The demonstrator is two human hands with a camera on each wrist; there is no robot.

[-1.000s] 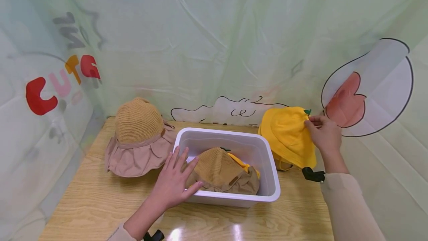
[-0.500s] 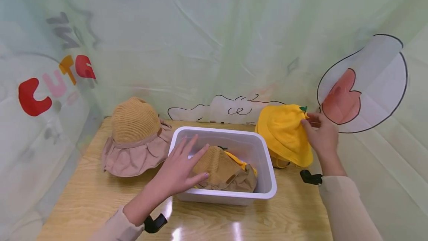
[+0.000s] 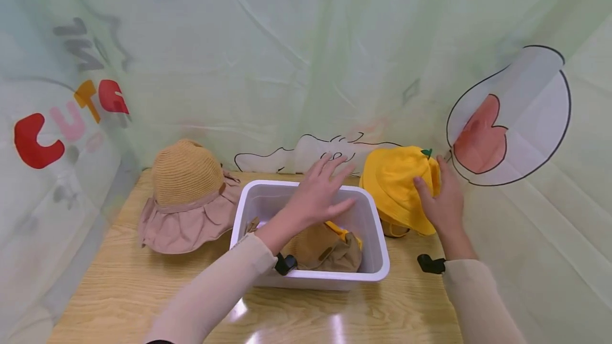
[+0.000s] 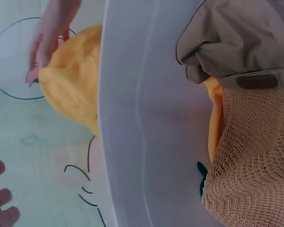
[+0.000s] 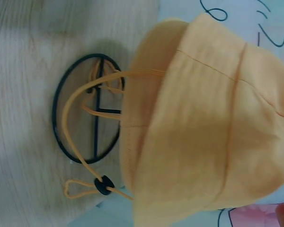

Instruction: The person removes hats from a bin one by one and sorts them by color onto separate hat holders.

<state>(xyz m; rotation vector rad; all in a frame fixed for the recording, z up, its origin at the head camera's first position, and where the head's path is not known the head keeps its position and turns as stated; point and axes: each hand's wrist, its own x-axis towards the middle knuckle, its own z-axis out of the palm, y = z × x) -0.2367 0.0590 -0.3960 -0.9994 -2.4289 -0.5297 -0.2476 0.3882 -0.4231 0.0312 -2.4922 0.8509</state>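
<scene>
A yellow bucket hat (image 3: 394,185) with a green leaf on top sits at the back right of the table. Beneath it, a black wire hat stand (image 5: 56,113) and a cord with a toggle show in the right wrist view. My right hand (image 3: 445,203) is at the hat's right side, thumb over the front and fingers extended by the far edge. My left hand (image 3: 321,190) reaches over the white bin (image 3: 330,276), fingers spread, holding nothing. Inside the bin lies a straw hat (image 4: 255,142) with a brown fabric brim, partly covering something yellow (image 4: 215,118).
Another straw hat (image 3: 186,174) with a wide pinkish-beige brim stands at the back left of the wooden table (image 3: 119,291). A printed curtain (image 3: 215,78) hangs behind and along both sides of the table.
My left hand has moved from the bin's left front rim across toward the yellow hat. My right thumb and fingers have spread from their pinch near the leaf, slightly lower on the hat.
</scene>
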